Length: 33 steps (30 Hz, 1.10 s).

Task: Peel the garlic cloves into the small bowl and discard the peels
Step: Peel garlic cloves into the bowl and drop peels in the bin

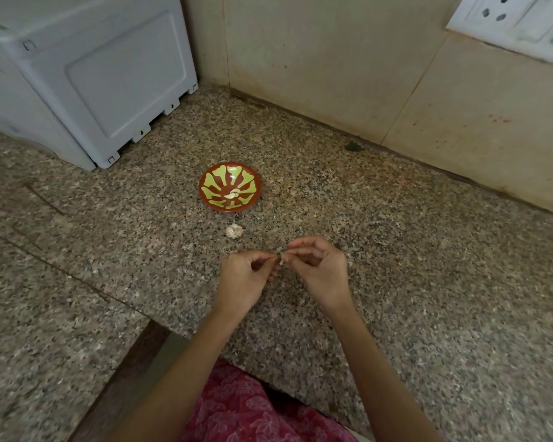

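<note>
A small red bowl point(206, 199) with a yellow-green flower pattern stands on the speckled granite counter. Two peeled white cloves point(232, 194) lie inside it. Just in front of the bowl rests the remaining garlic head point(234, 231), pale and papery. Nearer to me, my left hand point(241, 279) and my right hand point(320, 269) meet fingertip to fingertip above the counter. Between them they pinch a small garlic clove point(282, 259), mostly hidden by the fingers. Whether peel hangs from it cannot be made out.
A large white appliance point(87, 74) fills the back left corner. Beige tiled wall runs along the back and right, with a white socket plate point(511, 20) at top right. A small dark speck point(353, 146) lies by the wall. The counter's front edge point(179, 333) steps inward near me.
</note>
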{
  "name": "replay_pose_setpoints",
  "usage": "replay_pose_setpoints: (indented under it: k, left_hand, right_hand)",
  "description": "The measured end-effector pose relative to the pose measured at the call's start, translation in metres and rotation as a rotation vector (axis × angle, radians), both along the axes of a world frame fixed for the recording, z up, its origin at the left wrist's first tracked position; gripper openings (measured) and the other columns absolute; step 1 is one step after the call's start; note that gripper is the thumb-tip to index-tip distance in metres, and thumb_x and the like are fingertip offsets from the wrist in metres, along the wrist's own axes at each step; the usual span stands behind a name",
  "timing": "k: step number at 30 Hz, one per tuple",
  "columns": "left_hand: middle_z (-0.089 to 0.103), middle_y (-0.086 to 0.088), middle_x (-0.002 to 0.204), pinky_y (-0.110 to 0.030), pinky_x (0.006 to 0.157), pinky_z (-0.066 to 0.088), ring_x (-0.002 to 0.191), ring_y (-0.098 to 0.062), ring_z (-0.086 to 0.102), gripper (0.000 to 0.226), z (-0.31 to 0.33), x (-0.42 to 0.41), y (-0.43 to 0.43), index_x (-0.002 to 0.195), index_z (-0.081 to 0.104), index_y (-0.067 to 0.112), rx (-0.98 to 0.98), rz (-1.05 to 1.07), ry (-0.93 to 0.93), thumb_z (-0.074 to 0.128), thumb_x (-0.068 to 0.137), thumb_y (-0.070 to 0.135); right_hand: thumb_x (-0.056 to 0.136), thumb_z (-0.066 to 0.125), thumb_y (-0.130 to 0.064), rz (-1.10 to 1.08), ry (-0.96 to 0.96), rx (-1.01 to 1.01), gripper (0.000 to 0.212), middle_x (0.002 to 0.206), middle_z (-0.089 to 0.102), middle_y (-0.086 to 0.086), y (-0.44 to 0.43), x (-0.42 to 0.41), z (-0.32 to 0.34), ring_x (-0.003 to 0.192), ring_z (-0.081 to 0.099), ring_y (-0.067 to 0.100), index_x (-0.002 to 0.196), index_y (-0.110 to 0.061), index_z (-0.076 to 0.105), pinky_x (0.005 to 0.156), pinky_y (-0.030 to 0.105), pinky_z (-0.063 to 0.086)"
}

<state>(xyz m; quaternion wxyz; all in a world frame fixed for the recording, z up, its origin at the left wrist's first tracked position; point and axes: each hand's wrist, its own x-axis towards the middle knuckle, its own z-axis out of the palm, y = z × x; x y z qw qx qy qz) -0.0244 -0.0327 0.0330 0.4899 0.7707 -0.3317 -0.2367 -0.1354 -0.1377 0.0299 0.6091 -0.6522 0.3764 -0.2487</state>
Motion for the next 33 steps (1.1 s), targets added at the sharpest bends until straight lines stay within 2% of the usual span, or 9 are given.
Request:
replay_pose_setpoints:
  k: [2, 10, 13, 15, 19, 22, 27, 30, 33]
  left_hand:
    - [0.073, 0.006, 0.075, -0.024, 0.068, 0.057, 0.064, -0.006, 0.067, 0.011, 0.0, 0.001, 0.0, 0.09, 0.076, 0.014, 0.003, -0.002, 0.012, 0.069, 0.086, 0.006]
    - [0.073, 0.007, 0.083, -0.006, 0.065, 0.049, 0.067, 0.005, 0.065, 0.01, 0.0, 0.003, 0.001, 0.093, 0.076, 0.013, 0.041, -0.037, -0.095, 0.07, 0.086, 0.008]
    - [0.074, 0.001, 0.085, -0.001, 0.062, 0.045, 0.063, 0.01, 0.06, 0.011, 0.003, 0.001, 0.0, 0.095, 0.075, 0.009, 0.05, -0.031, -0.18, 0.07, 0.086, 0.007]
    - [0.073, -0.002, 0.084, 0.002, 0.06, 0.042, 0.06, 0.006, 0.057, 0.011, 0.004, -0.002, -0.001, 0.096, 0.074, 0.005, 0.057, -0.034, -0.247, 0.069, 0.086, 0.004]
    - [0.073, -0.006, 0.082, 0.0, 0.063, 0.046, 0.06, -0.004, 0.06, 0.011, 0.004, -0.004, 0.0, 0.094, 0.073, 0.003, 0.032, -0.062, -0.334, 0.07, 0.084, 0.0]
    - [0.072, -0.009, 0.081, -0.006, 0.068, 0.047, 0.061, -0.005, 0.059, 0.011, 0.001, -0.004, 0.001, 0.092, 0.073, 0.001, 0.022, -0.064, -0.367, 0.071, 0.082, -0.001]
    - [0.073, -0.009, 0.084, 0.006, 0.064, 0.039, 0.063, -0.005, 0.057, 0.012, 0.0, -0.006, 0.0, 0.095, 0.073, -0.001, 0.033, -0.034, -0.352, 0.072, 0.083, 0.0]
    - [0.073, -0.006, 0.085, 0.003, 0.065, 0.042, 0.065, -0.005, 0.061, 0.011, -0.003, -0.005, 0.0, 0.095, 0.073, 0.002, 0.016, 0.008, -0.316, 0.072, 0.083, 0.003]
    - [0.073, -0.004, 0.086, 0.0, 0.065, 0.046, 0.065, -0.005, 0.064, 0.011, -0.006, -0.004, 0.001, 0.095, 0.073, 0.004, 0.015, 0.048, -0.284, 0.071, 0.085, 0.006]
  right_hand:
    - [0.08, 0.078, 0.001, -0.002, 0.002, 0.019, 0.024, 0.087, 0.076, 0.003, 0.0, 0.0, 0.0, 0.083, 0.074, 0.019, 0.098, -0.013, 0.069, 0.079, 0.039, 0.061]
    - [0.078, 0.078, 0.005, 0.02, 0.003, 0.012, 0.029, 0.088, 0.077, 0.003, 0.002, 0.001, -0.001, 0.084, 0.074, 0.017, 0.096, -0.016, 0.069, 0.078, 0.036, 0.061]
    - [0.079, 0.077, 0.004, 0.008, -0.005, 0.043, 0.026, 0.091, 0.076, 0.003, 0.004, 0.002, -0.005, 0.087, 0.074, 0.018, 0.098, -0.014, 0.072, 0.081, 0.036, 0.061]
    - [0.082, 0.075, 0.001, 0.002, -0.005, 0.091, 0.021, 0.093, 0.077, 0.004, 0.006, 0.003, -0.006, 0.087, 0.074, 0.019, 0.099, -0.011, 0.075, 0.082, 0.038, 0.061]
    - [0.083, 0.075, -0.001, -0.022, -0.036, 0.136, 0.014, 0.092, 0.076, 0.007, 0.009, 0.003, -0.006, 0.084, 0.074, 0.022, 0.096, -0.005, 0.077, 0.077, 0.031, 0.061]
    - [0.082, 0.076, -0.001, -0.031, -0.016, 0.076, 0.014, 0.089, 0.077, 0.005, 0.009, 0.004, -0.007, 0.081, 0.074, 0.022, 0.093, -0.01, 0.078, 0.077, 0.033, 0.061]
    - [0.078, 0.078, 0.001, -0.078, 0.022, -0.002, 0.019, 0.086, 0.077, 0.0, 0.012, 0.007, -0.009, 0.079, 0.074, 0.014, 0.089, -0.014, 0.077, 0.078, 0.029, 0.06]
    - [0.078, 0.078, 0.001, -0.094, -0.034, 0.049, 0.02, 0.087, 0.077, 0.003, 0.015, 0.008, -0.012, 0.082, 0.074, 0.019, 0.087, -0.016, 0.077, 0.078, 0.031, 0.061]
    - [0.08, 0.075, 0.005, -0.119, -0.126, 0.198, 0.015, 0.09, 0.076, 0.009, 0.018, 0.006, -0.011, 0.085, 0.074, 0.024, 0.088, -0.007, 0.076, 0.077, 0.029, 0.06]
